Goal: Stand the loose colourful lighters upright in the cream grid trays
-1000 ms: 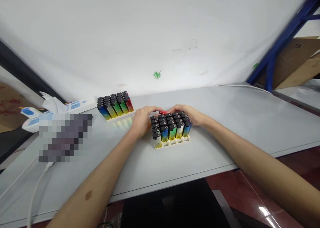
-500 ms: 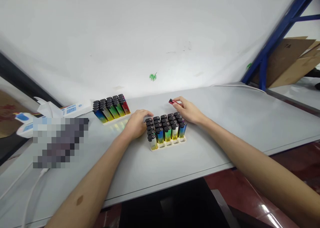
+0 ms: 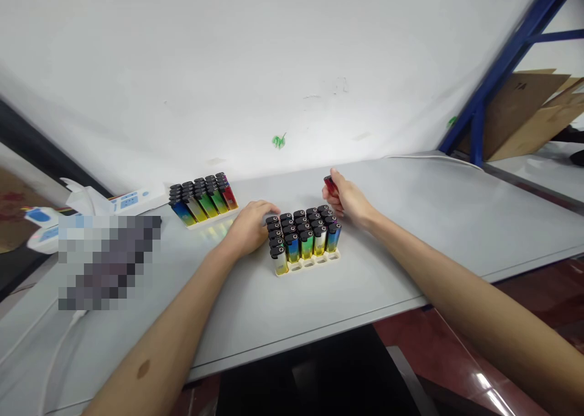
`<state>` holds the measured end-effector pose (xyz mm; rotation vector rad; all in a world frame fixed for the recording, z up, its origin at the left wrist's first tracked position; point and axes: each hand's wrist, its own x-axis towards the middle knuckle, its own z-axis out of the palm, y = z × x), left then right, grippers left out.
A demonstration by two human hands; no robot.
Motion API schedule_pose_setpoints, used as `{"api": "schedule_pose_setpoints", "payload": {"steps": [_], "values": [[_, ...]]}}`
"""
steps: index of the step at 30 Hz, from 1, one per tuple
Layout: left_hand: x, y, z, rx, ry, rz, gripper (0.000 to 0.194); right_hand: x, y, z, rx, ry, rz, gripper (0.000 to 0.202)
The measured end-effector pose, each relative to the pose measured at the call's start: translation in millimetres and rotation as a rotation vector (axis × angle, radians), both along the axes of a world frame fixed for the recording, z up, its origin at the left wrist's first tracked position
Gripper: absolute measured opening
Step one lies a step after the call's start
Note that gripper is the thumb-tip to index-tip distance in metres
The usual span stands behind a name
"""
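In front of me, a cream rack (image 3: 314, 266) holds several rows of black-topped lighters (image 3: 306, 244) in blue, green, yellow and clear tints. Its front row has bare slots at the middle and right. My left hand (image 3: 250, 226) rests at the rack's left side, fingers stretched toward its back corner; part of them is hidden, and no held thing shows. Behind the rack's right end, my right hand (image 3: 349, 198) is closed around a red lighter (image 3: 331, 185), its thumb up by the black top.
A second rack of lighters (image 3: 203, 200) stands at the back left by the wall. Left of it lie white power strips (image 3: 132, 200) and a blurred-out dark object (image 3: 109, 264) with a cable. Cardboard (image 3: 524, 112) leans beyond a blue frame (image 3: 477, 130) at right.
My right hand has moved slightly right and up, turning the red lighter from a slanting, flatter pose to a more upright one. The left hand and both racks stay put.
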<state>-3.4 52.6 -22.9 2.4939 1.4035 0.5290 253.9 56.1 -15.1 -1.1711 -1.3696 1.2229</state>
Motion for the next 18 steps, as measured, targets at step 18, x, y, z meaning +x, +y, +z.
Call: {"api": "schedule_pose_setpoints", "payload": {"steps": [18], "values": [[1.2, -3.0, 1.1, 0.002, -0.002, -0.031, 0.035, 0.0, -2.6, 0.4, -0.046, 0.111, -0.098, 0.056]]}}
